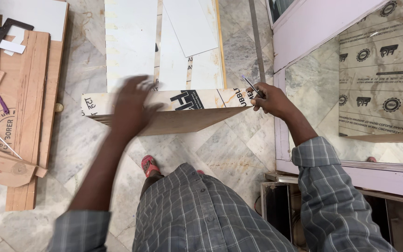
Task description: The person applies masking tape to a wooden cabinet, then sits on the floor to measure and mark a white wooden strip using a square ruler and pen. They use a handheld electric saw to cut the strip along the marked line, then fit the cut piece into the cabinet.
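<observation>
The person stands over a laminated board (173, 109) that is held on its edge on the marble floor (229, 149), so that its narrow top edge, covered with a printed protective film, faces up toward the camera. It stands near the middle of the floor, just in front of the person's red sandal (149, 165).

The left hand (134, 105) lies on the top edge near the board's left end. It is blurred, but the fingers look spread and flat over the edge, and I think this keeps the board upright and steady.

The right hand (271, 100) is at the board's right end, beside the pale purple frame (304, 28) of a mirror. Its fingers are pressed together and pinch a thin pen (252, 86), whose tip is close to the corner of the board; the grip is like for writing.

White sheets (164, 42) lie flat on the floor behind the board. Plywood offcuts (19, 93) and a metal square (6, 32) lie along the left edge of the floor, well apart from the hands.
</observation>
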